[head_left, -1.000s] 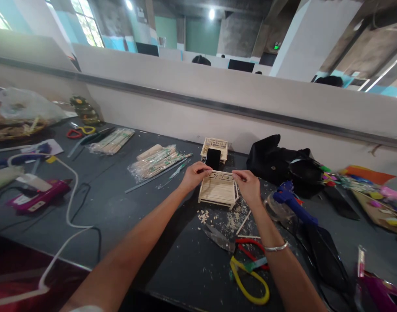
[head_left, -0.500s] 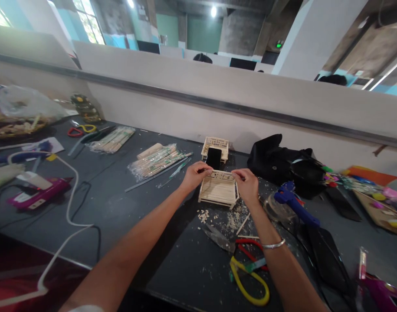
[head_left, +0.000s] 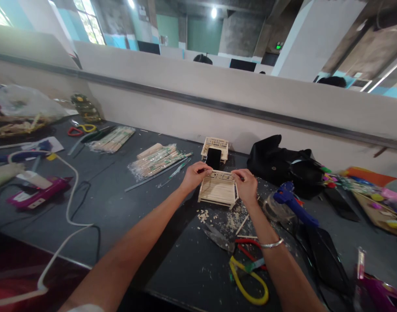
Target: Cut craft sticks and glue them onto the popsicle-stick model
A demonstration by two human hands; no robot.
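Note:
A miniature bench made of thin wooden sticks (head_left: 218, 191) stands on the dark table in front of me. My left hand (head_left: 197, 175) pinches the upper left corner of its backrest between thumb and fingers. At the backrest's upper right corner, my right hand (head_left: 246, 184) is closed in the same way. Behind the bench, a black phone (head_left: 214, 157) leans against a second small stick-built seat (head_left: 223, 143). Cut bits of stick (head_left: 203, 215) and crumbs lie just before the bench. Scissors with one red and one yellow handle (head_left: 250, 288) rest below my right hand.
Bagged wooden sticks (head_left: 159, 161) lie left of the bench. A blue glue gun (head_left: 296, 203) and a black bag (head_left: 276, 164) are at right. A white cable (head_left: 70, 195) crosses the left side near a purple power strip (head_left: 38, 195). A low partition (head_left: 172, 110) closes off the back.
Almost nothing differs. Both hands keep their hold on the bench's backrest, and my right forearm has shifted very slightly left.

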